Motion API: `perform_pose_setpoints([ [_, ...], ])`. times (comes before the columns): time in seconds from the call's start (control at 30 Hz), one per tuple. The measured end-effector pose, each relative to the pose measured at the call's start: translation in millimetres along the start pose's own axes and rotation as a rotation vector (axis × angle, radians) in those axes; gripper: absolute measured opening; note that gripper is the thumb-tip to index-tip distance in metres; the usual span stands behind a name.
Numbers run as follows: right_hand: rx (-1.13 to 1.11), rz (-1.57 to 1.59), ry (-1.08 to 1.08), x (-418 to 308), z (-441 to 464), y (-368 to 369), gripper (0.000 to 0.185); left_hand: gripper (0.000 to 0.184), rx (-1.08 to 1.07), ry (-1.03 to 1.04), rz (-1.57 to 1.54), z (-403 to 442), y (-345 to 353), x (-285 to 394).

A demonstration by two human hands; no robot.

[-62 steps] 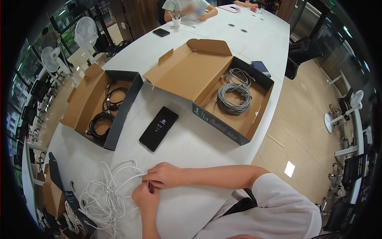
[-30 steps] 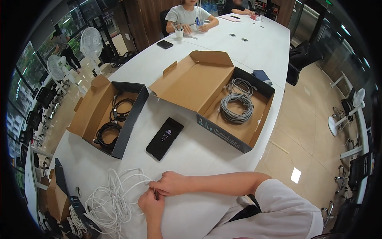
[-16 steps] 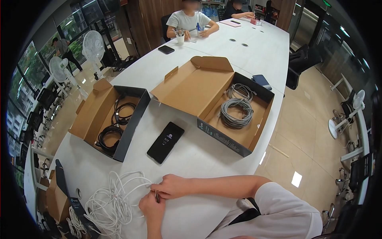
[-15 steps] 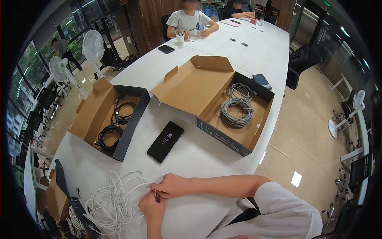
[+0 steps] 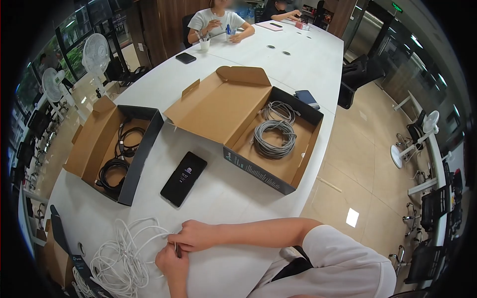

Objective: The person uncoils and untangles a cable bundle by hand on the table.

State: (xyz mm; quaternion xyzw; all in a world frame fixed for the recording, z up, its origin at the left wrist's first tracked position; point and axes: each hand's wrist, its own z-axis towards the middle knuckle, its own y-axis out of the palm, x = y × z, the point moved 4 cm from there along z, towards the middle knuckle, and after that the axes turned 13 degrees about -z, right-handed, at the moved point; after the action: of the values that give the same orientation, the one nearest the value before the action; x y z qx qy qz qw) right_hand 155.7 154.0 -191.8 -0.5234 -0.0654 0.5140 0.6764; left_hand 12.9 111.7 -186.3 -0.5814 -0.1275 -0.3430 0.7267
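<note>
A loose tangle of white cable (image 5: 119, 263) lies on the table at the lower left, and a strand of it runs into my fingers. My right hand (image 5: 198, 235) is closed with its fingertips pinched on that strand. Just below, my left hand (image 5: 172, 265) is closed too, its thumb and fingers meeting the right fingertips at the cable. A small dark piece (image 5: 178, 251) shows between the hands; its kind is too small to tell. The fingers hide the cable's end. Beyond the hands lies a black phone (image 5: 183, 179) with a lit screen.
An open box (image 5: 236, 144) holds coiled grey cables (image 5: 275, 139); another open box (image 5: 144, 169) holds black cables (image 5: 113, 175). A third box (image 5: 59, 253) stands at the lower left. Farther back are a notebook (image 5: 307, 99), another phone (image 5: 186, 58), pen cups (image 5: 204, 44) and two seated people.
The whole view has shifted, so table things appear farther left. My hands stay together at the white cable. The nearer seated person has raised one hand.
</note>
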Motion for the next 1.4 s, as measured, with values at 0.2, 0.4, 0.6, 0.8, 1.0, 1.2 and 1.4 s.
perform_pose_setpoints([
  [0.2, 0.001, 0.051, -0.003, -3.0, 0.5, -4.8, 0.026, 0.023, -0.017, -0.002, 0.016, -0.4, -0.8, 0.5],
  [0.4, 0.009, 0.03, -0.007, -3.3, -0.4, -4.3, 0.026, 0.022, -0.014, -0.001, 0.01, 2.0, -2.7, 6.6],
  [0.6, -0.002, -0.003, -0.01, -3.9, 0.5, -3.4, 0.026, 0.02, -0.005, 0.014, 0.001, 2.1, -2.6, 4.5],
  [0.8, 0.024, -0.012, -0.02, -1.4, -0.5, -1.1, 0.026, 0.017, -0.002, 0.015, -0.021, 2.2, -3.0, 5.8],
  [1.0, 0.042, 0.018, -0.038, -0.6, -0.8, -2.7, 0.026, 0.016, 0.003, 0.023, 0.002, 2.5, -3.8, 6.2],
  [1.2, 0.038, -0.003, -0.032, 0.9, -0.9, -3.1, 0.025, 0.015, 0.001, 0.005, -0.031, 2.8, -2.9, 5.3],
  [1.4, -0.026, -0.139, 0.021, -2.5, -0.9, 5.4, 0.024, 0.015, -0.013, 0.004, -0.01, 2.6, -5.9, 9.2],
])
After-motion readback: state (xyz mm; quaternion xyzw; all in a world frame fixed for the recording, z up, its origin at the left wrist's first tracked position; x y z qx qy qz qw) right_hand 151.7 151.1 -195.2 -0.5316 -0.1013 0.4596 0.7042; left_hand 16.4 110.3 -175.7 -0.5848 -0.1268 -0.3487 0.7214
